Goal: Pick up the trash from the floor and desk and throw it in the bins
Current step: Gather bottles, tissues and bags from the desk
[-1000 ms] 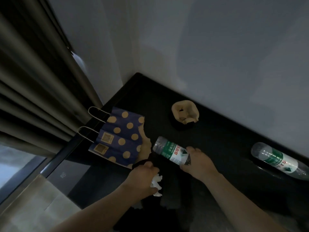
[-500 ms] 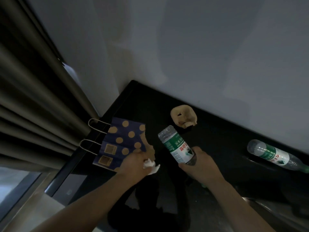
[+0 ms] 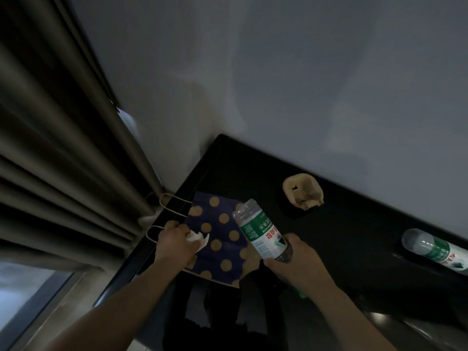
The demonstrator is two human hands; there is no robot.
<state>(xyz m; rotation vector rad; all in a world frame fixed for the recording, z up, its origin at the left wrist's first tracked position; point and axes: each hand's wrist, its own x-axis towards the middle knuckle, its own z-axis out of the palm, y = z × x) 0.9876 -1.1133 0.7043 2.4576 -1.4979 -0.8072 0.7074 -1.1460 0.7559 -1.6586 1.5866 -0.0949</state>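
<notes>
My right hand [image 3: 296, 262] grips a clear plastic bottle [image 3: 260, 231] with a green and white label, lifted off the black desk [image 3: 354, 249] and tilted up to the left. My left hand [image 3: 174, 241] holds a crumpled white tissue [image 3: 197, 238] and lies on the left end of a navy paper bag with tan dots [image 3: 220, 239], close to its paper handles [image 3: 164, 216]. Whether its fingers also pinch the bag I cannot tell. A second bottle [image 3: 435, 252] lies on its side at the desk's right. A crumpled tan paper piece [image 3: 302, 196] sits near the wall.
A grey wall [image 3: 278, 84] backs the desk. Dark pleated curtains [image 3: 50, 148] hang at the left, right beside the desk's corner. A dark shape, perhaps a chair [image 3: 222, 323], stands below the desk's front edge between my arms.
My left hand moved up and left with the tissue onto the bag's handle end. My right hand raised the bottle and tilted it more upright.
</notes>
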